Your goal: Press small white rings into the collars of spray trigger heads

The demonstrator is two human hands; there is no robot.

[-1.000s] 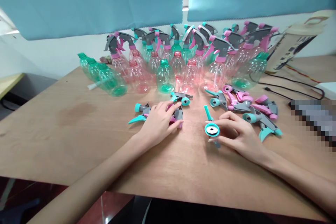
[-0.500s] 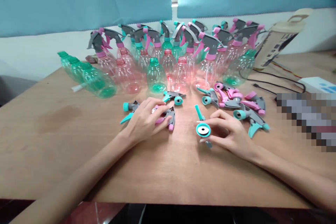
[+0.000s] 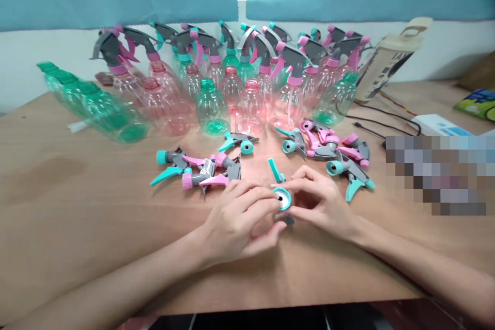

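Observation:
My right hand point(image 3: 323, 201) grips a grey-and-teal trigger spray head between thumb and fingers, its round teal collar point(image 3: 284, 199) turned toward me. Inside the collar is a white disc with a dark centre hole. Its teal trigger point(image 3: 276, 170) sticks out beyond my fingers. My left hand point(image 3: 243, 219) reaches in from the left, fingertips touching the collar's opening and thumb held apart below. Just behind my left hand lie loose pink spray heads point(image 3: 201, 179) and a teal one point(image 3: 172, 165). Another teal spray head point(image 3: 237, 143) rests farther back.
Clear pink bottles point(image 3: 250, 108) and green bottles point(image 3: 212, 108) stand in rows at the back, several with spray heads on. Green bottles point(image 3: 112, 113) lean at left. More loose spray heads point(image 3: 327, 147) lie at right, near a black cable point(image 3: 381, 134), a white box point(image 3: 439, 126) and a tall beige bottle point(image 3: 390, 59).
My left hand has left the pink spray heads and moved right, to the collar in my right hand. The right hand keeps its grip. The whole view has shifted somewhat.

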